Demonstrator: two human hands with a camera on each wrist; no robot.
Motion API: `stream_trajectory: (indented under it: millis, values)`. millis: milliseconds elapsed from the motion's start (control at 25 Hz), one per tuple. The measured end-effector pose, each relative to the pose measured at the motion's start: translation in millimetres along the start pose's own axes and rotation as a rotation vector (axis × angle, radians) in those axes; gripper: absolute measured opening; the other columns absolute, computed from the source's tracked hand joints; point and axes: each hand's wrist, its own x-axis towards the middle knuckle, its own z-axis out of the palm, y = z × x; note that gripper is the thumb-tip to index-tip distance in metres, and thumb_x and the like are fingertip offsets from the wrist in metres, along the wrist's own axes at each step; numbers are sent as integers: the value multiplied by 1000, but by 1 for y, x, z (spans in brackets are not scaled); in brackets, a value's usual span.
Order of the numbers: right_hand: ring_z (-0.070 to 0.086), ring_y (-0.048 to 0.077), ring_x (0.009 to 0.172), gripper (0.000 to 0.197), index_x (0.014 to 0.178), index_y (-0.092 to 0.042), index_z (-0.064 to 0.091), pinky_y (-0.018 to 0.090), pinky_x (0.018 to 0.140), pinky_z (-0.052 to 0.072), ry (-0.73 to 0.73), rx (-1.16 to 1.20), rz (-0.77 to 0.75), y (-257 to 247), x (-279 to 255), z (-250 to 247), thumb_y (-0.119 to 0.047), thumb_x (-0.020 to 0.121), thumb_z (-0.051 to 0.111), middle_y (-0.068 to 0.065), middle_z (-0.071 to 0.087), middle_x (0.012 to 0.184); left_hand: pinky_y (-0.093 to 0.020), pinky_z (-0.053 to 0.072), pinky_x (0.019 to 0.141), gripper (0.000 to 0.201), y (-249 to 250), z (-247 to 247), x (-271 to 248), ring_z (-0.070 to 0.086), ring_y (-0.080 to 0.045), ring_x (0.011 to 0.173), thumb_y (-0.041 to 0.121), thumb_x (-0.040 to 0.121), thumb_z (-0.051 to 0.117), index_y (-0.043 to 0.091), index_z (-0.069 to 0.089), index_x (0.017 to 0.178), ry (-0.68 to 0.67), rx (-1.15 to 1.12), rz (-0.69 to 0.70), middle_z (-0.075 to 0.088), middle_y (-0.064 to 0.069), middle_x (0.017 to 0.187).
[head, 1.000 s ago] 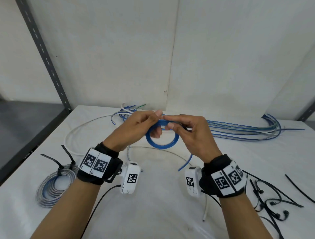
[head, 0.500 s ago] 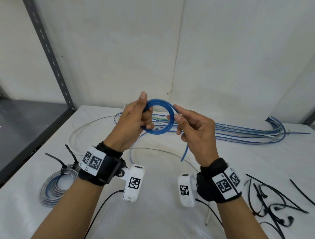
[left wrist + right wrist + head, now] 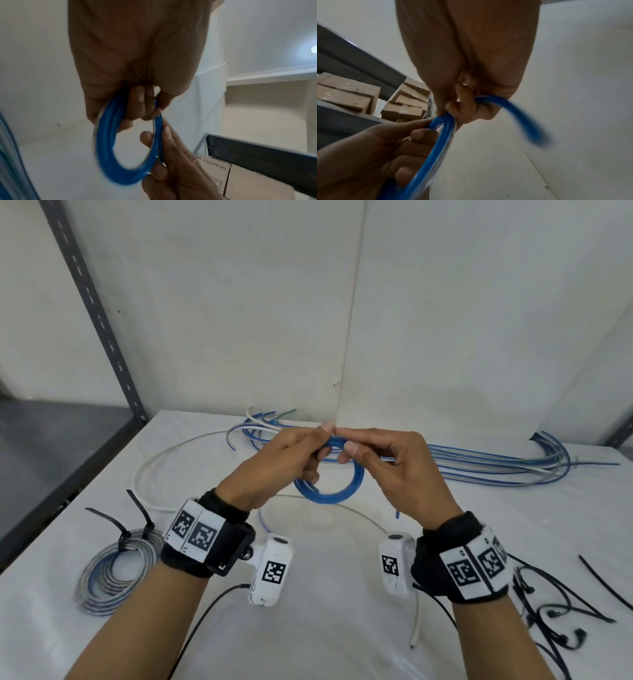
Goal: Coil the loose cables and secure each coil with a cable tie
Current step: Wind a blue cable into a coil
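A small coil of blue cable hangs above the white table, held at its top by both hands. My left hand grips the coil's top left with curled fingers; the left wrist view shows the blue coil looped under them. My right hand pinches the coil's top right, and the cable's free end trails past its palm in the right wrist view. A short tail hangs below the right hand. Black cable ties lie at the right.
A finished grey-blue coil bound with black ties lies at the left. A bundle of loose blue and white cables stretches along the back wall. A white cable curves at left. A grey shelf post stands left.
Both hands lowered the blue coil from chest height back toward the table and turned it so the loop hangs below the fingers. The free tail has grown shorter.
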Motion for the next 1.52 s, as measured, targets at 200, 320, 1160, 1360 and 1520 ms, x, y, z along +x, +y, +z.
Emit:
stream_trajectory:
  millis: [200,320,1160,1360,1520]
  values:
    - [54,1,57,20,115,-10,74,17,52,40,292,252,27,-1,3,7,-10,98,63,-7,75,80,-24,39,56,46,6,-4,3,20,-12,50,45,107,36,17,38,71,195,-427,135,15,4,61]
    - [56,2,59,21,114,-13,75,14,51,41,337,329,48,-4,2,28,-13,94,69,-4,76,86,-24,38,56,47,8,0,2,18,-13,52,46,108,33,17,37,72,263,-483,174,14,4,62]
    - [76,26,87,9,101,-1,66,37,72,60,389,289,39,-2,3,20,-8,96,66,11,78,92,-33,60,65,20,3,-17,-3,73,-25,70,14,96,64,-3,73,101,241,-86,238,76,-17,81]
    - [76,28,94,15,113,-3,64,37,74,60,380,537,121,-5,1,24,-5,101,57,16,77,101,-33,61,69,21,4,-10,-1,73,-24,73,20,98,61,4,73,101,275,-238,230,75,-9,80]
    - [74,21,87,9,106,-3,66,34,74,59,363,321,86,-1,-1,44,-1,97,63,11,76,96,-30,61,65,21,8,-5,-2,74,-20,68,17,100,58,1,72,102,268,-248,243,76,-8,78]
